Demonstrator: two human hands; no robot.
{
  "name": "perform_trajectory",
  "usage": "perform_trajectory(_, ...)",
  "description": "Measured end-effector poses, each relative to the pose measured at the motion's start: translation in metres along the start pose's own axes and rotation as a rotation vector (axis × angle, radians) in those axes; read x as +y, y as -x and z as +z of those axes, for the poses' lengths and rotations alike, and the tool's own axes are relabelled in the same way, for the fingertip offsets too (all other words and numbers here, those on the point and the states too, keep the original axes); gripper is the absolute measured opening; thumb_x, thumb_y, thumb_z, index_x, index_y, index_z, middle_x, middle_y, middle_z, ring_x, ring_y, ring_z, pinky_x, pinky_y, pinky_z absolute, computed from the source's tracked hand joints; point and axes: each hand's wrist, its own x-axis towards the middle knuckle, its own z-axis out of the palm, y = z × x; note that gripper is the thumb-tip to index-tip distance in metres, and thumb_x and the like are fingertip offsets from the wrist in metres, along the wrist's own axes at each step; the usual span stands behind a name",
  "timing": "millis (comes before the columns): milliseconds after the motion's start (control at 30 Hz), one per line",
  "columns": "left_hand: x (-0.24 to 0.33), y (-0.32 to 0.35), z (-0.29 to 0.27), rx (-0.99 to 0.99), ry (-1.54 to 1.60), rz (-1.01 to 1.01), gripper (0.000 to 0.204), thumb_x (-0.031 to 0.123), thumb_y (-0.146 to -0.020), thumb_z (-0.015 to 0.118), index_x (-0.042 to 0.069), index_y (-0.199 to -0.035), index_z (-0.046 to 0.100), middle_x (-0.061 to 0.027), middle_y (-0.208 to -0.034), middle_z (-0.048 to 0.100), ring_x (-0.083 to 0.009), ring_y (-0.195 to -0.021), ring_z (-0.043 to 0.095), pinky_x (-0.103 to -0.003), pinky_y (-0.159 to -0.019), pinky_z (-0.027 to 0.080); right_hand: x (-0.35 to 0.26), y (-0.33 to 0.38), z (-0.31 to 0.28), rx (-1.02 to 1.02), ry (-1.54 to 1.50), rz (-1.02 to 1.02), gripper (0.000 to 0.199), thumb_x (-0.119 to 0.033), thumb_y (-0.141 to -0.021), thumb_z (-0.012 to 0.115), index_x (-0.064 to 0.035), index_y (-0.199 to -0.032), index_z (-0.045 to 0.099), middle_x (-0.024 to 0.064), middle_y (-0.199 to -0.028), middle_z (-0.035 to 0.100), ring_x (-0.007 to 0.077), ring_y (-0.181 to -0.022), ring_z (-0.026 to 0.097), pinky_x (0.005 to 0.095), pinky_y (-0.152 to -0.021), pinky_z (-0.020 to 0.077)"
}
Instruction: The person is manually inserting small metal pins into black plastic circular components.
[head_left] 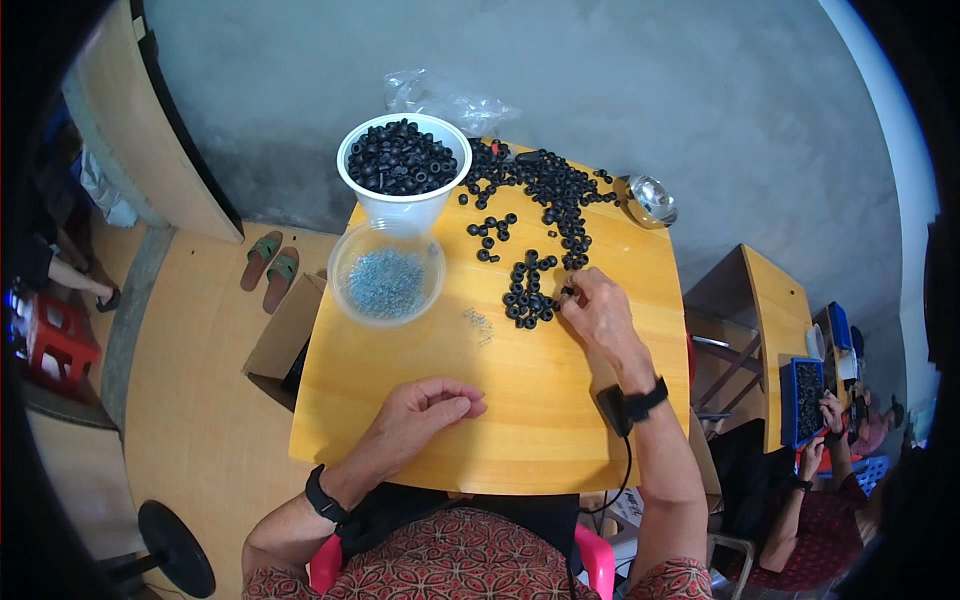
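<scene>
One view, from the head, looks down on a yellow wooden table [560, 445] with both bare hands over it. The right hand [600, 312] reaches far out, its thumb and forefinger pinched together on a small black piece [567, 291], partly hidden by the fingers; which way its long axis points is too small to tell. Just left of those fingertips lies a loose cluster of round black pieces [530, 300], many showing a hole, the patch running longer away from the person than across. This hand is clearly the nearer one. The left hand [425, 412] rests lower, near the table's close edge, well apart from the cluster, fingers loosely curled with the thumb against them; whether anything sits between them, I cannot tell. Beyond its fingertips are scattered tiny pale bits [480, 325], and farther up and left, a clear round bowl [385, 235] of small bluish bits [384, 284]. Behind that stands a white tub [410, 208] heaped with more black pieces; a shiny metal bowl [650, 200] sits at the far right.
</scene>
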Motion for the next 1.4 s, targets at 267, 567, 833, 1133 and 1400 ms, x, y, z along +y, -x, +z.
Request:
perform_trajectory(267,-0.011,-0.017,0.014,0.025,0.041,-0.001,0.026,0.020,-0.097,0.060,0.000,-0.113,0.064,-0.0064,-0.106,0.067,-0.0128,-0.098,0.064,-0.025,-0.086,0.051,-0.120,0.073,-0.027,-0.152,-0.309,-0.336,0.021,0.000,-0.076,0.067,-0.0005,-0.097,0.063,0.0133,-0.093,0.062,0.0328,-0.078,0.063,0.0378,-0.067,0.0531)
perform_trajectory(567,-0.016,-0.006,0.011,-0.014,0.282,-0.006,0.020,0.017,-0.095,0.062,0.004,-0.110,0.067,-0.0029,-0.097,0.068,-0.0099,-0.087,0.065,-0.025,-0.081,0.053,-0.131,0.090,-0.014,0.033,-0.424,-0.274,0.019,-0.001,-0.075,0.071,-0.0004,-0.094,0.067,0.0128,-0.085,0.063,0.0283,-0.073,0.065,0.0358,-0.064,0.0544)
perform_trajectory(833,-0.024,-0.002,0.010,-0.003,0.327,-0.081,0.023,0.023,-0.095,0.063,0.005,-0.108,0.067,-0.0008,-0.096,0.068,-0.0084,-0.089,0.064,-0.021,-0.078,0.051,-0.132,0.096,-0.013,0.010,-0.398,-0.285,0.017,-0.001,-0.077,0.071,-0.0014,-0.093,0.067,0.0118,-0.086,0.062,0.0277,-0.076,0.063,0.0356,-0.065,0.0525)
perform_trajectory(1133,-0.016,0.004,0.009,-0.109,0.267,-0.231,0.027,0.020,-0.093,0.064,-0.002,-0.109,0.063,-0.0079,-0.097,0.067,-0.0126,-0.089,0.066,-0.024,-0.082,0.054,-0.112,0.095,-0.023,-0.288,-0.657,-0.201,0.011,-0.003,-0.082,0.068,0.0002,-0.092,0.067,0.0111,-0.083,0.060,0.0251,-0.073,0.060,0.0342,-0.065,0.0484)
perform_trajectory(1400,-0.017,-0.004,0.012,-0.038,0.302,-0.146,0.013,0.010,-0.093,0.062,0.002,-0.103,0.064,-0.0083,-0.095,0.068,-0.0168,-0.088,0.068,-0.027,-0.082,0.056,-0.096,0.075,-0.026,-0.249,-0.684,-0.050,0.008,-0.003,-0.082,0.064,-0.0005,-0.090,0.063,0.0128,-0.081,0.057,0.0309,-0.075,0.059,0.0395,-0.067,0.0488)
